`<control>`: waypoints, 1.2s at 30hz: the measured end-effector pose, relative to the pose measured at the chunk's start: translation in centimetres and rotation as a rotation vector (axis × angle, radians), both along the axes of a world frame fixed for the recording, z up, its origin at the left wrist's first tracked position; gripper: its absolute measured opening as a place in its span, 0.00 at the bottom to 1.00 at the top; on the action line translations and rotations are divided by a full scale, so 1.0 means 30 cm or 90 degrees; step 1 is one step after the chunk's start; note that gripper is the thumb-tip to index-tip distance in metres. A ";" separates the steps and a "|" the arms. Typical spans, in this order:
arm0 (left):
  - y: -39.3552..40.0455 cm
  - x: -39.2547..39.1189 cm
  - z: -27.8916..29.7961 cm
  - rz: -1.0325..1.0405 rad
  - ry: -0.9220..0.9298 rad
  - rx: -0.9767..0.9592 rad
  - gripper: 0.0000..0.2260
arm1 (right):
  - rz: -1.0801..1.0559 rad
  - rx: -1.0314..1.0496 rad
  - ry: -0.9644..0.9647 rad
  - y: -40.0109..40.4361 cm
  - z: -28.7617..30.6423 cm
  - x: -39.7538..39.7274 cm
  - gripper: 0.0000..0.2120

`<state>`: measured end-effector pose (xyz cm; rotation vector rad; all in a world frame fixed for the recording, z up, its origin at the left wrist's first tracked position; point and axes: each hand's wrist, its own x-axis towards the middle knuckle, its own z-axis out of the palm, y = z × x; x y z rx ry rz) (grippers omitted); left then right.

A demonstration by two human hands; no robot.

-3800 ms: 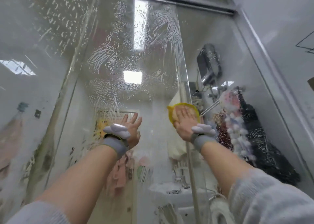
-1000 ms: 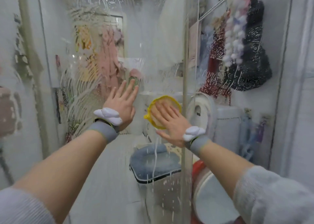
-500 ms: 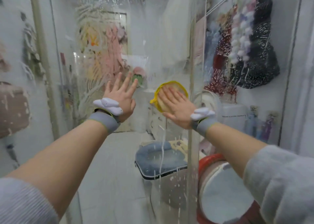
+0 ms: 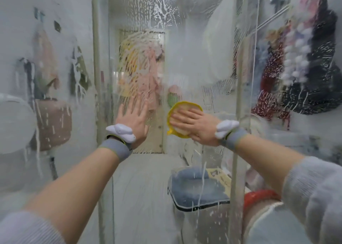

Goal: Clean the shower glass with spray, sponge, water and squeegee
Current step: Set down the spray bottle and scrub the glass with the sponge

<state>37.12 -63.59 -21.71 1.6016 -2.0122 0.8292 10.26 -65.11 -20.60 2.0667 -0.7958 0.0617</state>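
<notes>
Right hand [image 4: 198,126] has the round yellow sponge [image 4: 182,107] pinned flat against the soapy shower glass [image 4: 185,58], fingers [image 4: 180,117] straight and spread across it, rim poking out past the fingertips. Left hand [image 4: 134,120] just rests open-palmed on the glass beside it.

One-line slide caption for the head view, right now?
Right hand presses yellow sponge on soapy shower glass; left hand braces flat beside it.
</notes>
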 end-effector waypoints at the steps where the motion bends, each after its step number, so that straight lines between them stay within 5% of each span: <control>1: 0.005 0.007 -0.002 0.008 -0.010 0.004 0.32 | -0.009 -0.018 -0.037 -0.001 0.029 -0.027 0.30; 5: 0.015 -0.004 -0.014 -0.011 -0.004 0.017 0.33 | -0.109 -0.106 -0.378 0.001 0.208 0.047 0.31; 8: 0.020 -0.028 -0.092 -0.040 0.006 0.023 0.34 | -0.065 -0.122 -0.333 -0.024 0.110 0.109 0.32; 14: 0.043 -0.144 -0.357 -0.116 -0.037 0.069 0.35 | -0.080 -0.070 -0.236 0.023 -0.452 -0.108 0.31; 16: 0.050 -0.197 -0.430 -0.149 -0.068 0.063 0.35 | -0.128 -0.098 -0.283 0.047 -0.520 -0.203 0.30; 20: 0.021 -0.267 -0.458 -0.160 -0.085 0.021 0.33 | -0.227 -0.155 -0.576 0.020 -0.481 -0.206 0.34; 25: 0.018 -0.269 -0.508 -0.167 -0.076 0.033 0.33 | -0.085 -0.028 -0.209 0.073 -0.772 -0.231 0.30; 27: 0.018 -0.252 -0.543 -0.176 -0.087 0.047 0.32 | -0.132 -0.073 -0.221 0.074 -0.769 -0.332 0.30; 31: 0.016 -0.198 -0.569 -0.175 -0.096 0.046 0.34 | -0.191 -0.108 -0.443 0.061 -0.607 -0.246 0.33; 36: 0.064 -0.148 -0.644 -0.122 -0.095 0.126 0.33 | -0.049 0.006 -0.133 0.050 -0.825 -0.136 0.34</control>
